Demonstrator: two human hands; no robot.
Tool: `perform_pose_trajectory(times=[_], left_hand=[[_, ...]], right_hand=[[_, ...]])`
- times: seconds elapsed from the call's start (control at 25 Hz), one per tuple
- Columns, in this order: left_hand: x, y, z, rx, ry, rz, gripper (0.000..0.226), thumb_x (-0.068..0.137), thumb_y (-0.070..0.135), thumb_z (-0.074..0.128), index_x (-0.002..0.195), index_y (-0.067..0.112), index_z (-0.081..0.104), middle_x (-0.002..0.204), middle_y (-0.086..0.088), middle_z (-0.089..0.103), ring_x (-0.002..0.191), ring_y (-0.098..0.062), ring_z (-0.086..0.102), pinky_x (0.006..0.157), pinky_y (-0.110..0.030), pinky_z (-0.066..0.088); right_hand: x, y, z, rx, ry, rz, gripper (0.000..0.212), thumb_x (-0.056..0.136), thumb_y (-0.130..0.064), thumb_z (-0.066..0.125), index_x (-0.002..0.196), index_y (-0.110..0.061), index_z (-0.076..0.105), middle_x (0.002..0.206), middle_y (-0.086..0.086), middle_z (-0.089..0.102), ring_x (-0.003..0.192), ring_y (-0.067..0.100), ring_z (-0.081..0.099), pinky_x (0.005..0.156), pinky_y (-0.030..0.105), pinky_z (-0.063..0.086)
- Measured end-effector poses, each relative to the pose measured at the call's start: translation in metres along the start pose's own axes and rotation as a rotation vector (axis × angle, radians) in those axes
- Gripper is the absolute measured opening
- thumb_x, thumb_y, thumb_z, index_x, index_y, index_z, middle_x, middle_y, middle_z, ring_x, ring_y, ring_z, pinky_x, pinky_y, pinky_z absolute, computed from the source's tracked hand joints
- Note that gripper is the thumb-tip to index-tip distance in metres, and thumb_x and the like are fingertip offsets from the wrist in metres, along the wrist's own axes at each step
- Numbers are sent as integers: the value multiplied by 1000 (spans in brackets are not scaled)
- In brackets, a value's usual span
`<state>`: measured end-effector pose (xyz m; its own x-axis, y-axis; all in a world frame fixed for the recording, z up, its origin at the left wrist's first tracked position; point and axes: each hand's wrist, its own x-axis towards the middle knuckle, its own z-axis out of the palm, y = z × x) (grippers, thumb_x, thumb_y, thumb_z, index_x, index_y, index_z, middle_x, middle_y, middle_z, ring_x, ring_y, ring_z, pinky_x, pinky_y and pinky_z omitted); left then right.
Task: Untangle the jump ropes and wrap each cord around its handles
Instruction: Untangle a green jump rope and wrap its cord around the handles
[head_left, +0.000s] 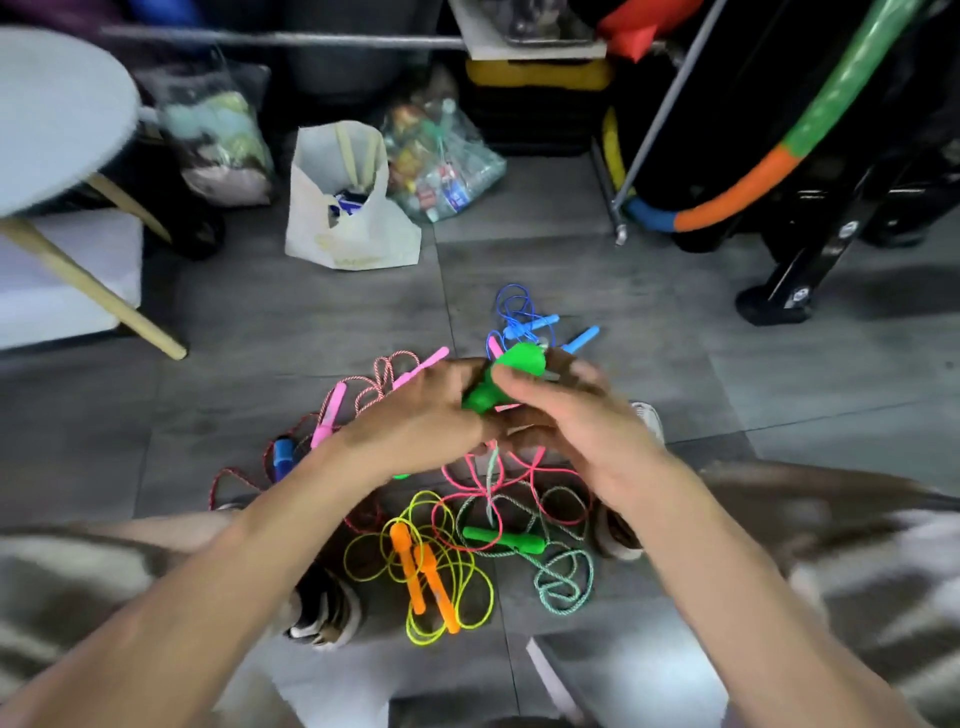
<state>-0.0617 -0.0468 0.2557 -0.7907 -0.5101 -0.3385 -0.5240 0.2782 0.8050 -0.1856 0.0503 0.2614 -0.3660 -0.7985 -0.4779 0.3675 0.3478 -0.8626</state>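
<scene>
Gripping a bright green handle (498, 379) at the centre of the frame, the left hand (421, 421) and the right hand (561, 415) meet, fingers of both curled round it; motion blur hides the exact finger placement. Below them, on the grey tiled floor (571, 270), the jump ropes lie in a loose tangle: a neon yellow cord (415, 519) with two orange handles (423, 577) at lower centre, a pale green speckled cord (566, 577) beside a second green handle (504, 540), and a pink cord (467, 478) looping between them. A red-and-white cord with pink handles (332, 410) trails left, and a blue rope (524, 317) sits just above the hands.
</scene>
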Motion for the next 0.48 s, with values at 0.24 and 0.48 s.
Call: perform_pose_trajectory(times=[0.24,0.48], left_hand=[[-7,21,-23,284,200,153,18,77,39,75,70,26,65,57,8,54,56,-11,55,48,-13,34],[23,35,-47,-406,480,8,23,88,31,67,77,11,68,57,3,50,45,-11,37,40,-18,26]], right_hand=[[1,-36,-33,-594,-179,-382,61,72,-42,81,126,-36,54,126,-11,60,102,4,58,91,30,51],[52,-30,-33,-944,-455,-109,15,97,-14,55,101,-6,66,81,0,71,62,-5,57,58,12,44]])
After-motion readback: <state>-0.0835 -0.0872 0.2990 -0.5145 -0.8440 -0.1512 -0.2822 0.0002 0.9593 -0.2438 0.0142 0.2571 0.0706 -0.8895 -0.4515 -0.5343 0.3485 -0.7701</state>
